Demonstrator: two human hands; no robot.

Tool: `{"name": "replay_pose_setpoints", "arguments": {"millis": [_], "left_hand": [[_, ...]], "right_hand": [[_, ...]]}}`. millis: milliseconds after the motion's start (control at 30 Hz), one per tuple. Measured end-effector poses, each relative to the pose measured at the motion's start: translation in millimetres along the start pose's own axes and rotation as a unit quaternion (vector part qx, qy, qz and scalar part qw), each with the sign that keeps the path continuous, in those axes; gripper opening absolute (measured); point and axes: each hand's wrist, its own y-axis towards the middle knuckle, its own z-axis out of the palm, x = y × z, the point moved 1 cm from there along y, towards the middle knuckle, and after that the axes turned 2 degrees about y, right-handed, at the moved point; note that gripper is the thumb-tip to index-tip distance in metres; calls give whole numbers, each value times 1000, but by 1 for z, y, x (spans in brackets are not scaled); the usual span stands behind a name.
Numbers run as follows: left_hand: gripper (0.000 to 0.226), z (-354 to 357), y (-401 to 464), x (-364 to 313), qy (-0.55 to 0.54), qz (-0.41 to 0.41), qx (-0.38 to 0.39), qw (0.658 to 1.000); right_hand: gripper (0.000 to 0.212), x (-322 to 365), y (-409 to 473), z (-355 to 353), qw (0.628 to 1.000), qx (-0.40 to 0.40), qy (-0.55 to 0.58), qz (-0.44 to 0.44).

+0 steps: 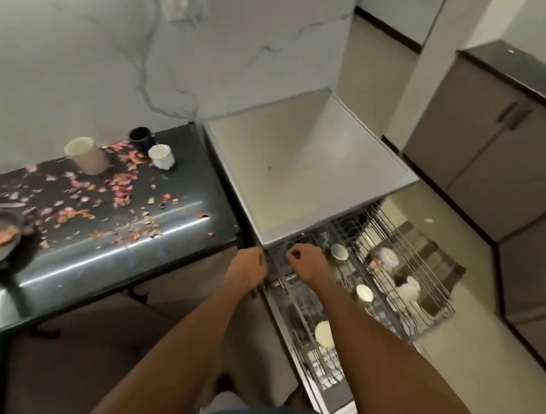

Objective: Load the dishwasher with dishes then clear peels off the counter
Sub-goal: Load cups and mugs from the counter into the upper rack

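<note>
Loading is the step in hand: left hand (249, 268) and right hand (306, 261), both curled, seem to grip the upper rack (401, 255). Next, three cups (86, 156) from the desk (104, 254); peels (121, 183) remain.

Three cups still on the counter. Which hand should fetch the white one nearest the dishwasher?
Left, probably: the left hand is on the counter side of the rack, closer to the white cup; the right hand is over the rack.

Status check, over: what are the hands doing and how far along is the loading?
Both hands curled at rack front. Cups still on counter. Peels uncleared.
</note>
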Motion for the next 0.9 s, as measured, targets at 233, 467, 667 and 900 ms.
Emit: {"name": "replay_pose_setpoints", "arguments": {"millis": [233,467,667,900], "left_hand": [[15,-74,-15,98,-16,-83,-55,995],[24,-118,-30,168,-49,-118,-99,987],[23,-131,-37,226,-106,-154,-113,976],[21,-135,-9,251,-169,-202,-123,957]], "right_hand": [[24,110,21,60,993,49,-29,-106],[26,185,25,114,984,82,-56,-147],[24,223,24,160,977,118,-62,-165],[20,246,65,164,984,88,-79,-130]]}}
